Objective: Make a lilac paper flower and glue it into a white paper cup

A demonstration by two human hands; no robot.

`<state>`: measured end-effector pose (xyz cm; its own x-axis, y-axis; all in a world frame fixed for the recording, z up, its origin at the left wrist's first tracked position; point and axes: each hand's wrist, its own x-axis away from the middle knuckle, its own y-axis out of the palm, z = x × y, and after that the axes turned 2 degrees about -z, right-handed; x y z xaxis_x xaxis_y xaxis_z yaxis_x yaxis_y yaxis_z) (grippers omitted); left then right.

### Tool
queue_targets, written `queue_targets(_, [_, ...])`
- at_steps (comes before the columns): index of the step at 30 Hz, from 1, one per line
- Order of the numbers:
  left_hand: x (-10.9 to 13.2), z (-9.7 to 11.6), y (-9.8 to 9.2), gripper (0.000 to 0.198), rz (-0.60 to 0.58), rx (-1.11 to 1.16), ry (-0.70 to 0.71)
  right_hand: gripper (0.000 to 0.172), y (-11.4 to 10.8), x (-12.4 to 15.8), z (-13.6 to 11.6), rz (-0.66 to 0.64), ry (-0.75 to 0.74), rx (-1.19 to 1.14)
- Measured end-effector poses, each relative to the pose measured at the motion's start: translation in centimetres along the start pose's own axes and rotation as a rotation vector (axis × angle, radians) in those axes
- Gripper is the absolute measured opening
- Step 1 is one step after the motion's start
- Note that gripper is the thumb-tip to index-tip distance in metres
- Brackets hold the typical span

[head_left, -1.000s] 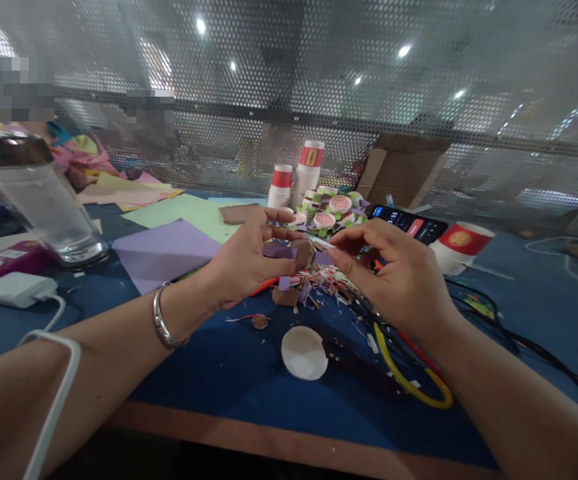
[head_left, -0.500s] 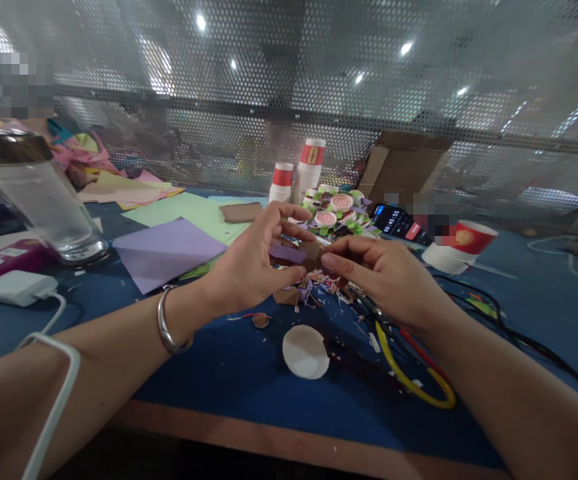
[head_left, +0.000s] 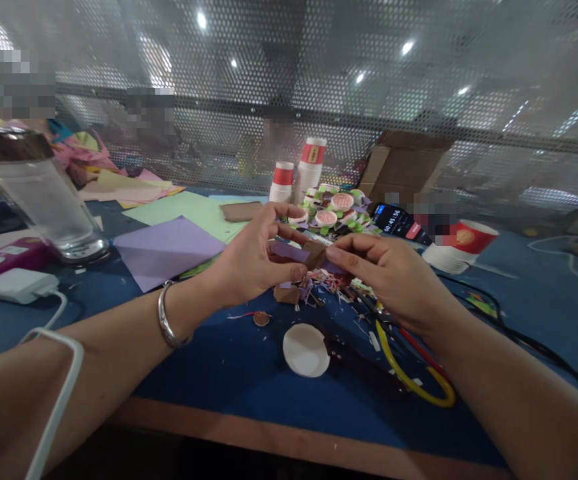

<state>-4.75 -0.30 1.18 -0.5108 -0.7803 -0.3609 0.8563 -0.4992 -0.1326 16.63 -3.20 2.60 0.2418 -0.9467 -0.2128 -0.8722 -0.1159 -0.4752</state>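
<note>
One small brown cardboard piece (head_left: 315,256) with purple paper (head_left: 289,251) beside it, raised between both hands above a heap of shredded paper scraps (head_left: 336,285). Right hand (head_left: 396,277): thumb and forefinger pinched together on the piece's edge. Left hand (head_left: 253,260): thumb and fingers parted around the purple paper; contact cannot be told. Nearer the table's front edge (head_left: 249,427), one white disc (head_left: 307,351). Behind, red-and-white cups (head_left: 309,177), stacked; one phone (head_left: 393,221), lit.
</note>
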Motion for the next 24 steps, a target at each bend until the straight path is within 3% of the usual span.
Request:
queue_targets(8, [0.1, 0.1, 0.2, 0.071, 0.017, -0.004, -0.057, 0.025, -0.2, -0.1, 0.1, -0.006, -0.039, 0.033])
queue_targets(11, [0.2, 0.2, 0.1, 0.077, 0.073, 0.02, -0.169, 0.024, -0.4, -0.2, 0.3, 0.055, -0.06, 0.044])
queue_targets(13, [0.1, 0.3, -0.4, 0.074, 0.079, -0.081, -0.271, 0.021, -0.6, -0.3, 0.7, 0.139, -0.077, 0.041])
queue_targets(18, [0.2, 0.9, -1.2, 0.029, -0.245, -0.486, -0.35, 0.015, -1.1, -0.5, 1.4, 0.284, -0.091, -0.09])
queue_targets(21, [0.6, 1.8, -0.6, 0.028, -0.414, -0.582, -0.402, 0.014, -1.2, -0.7, 1.5, 0.302, -0.087, -0.154])
queue_targets(24, [1.1, 2.6, 0.2, 0.025, -0.504, -0.716, -0.34, 0.013, -1.1, -0.8, 1.6, 0.287, -0.078, -0.157])
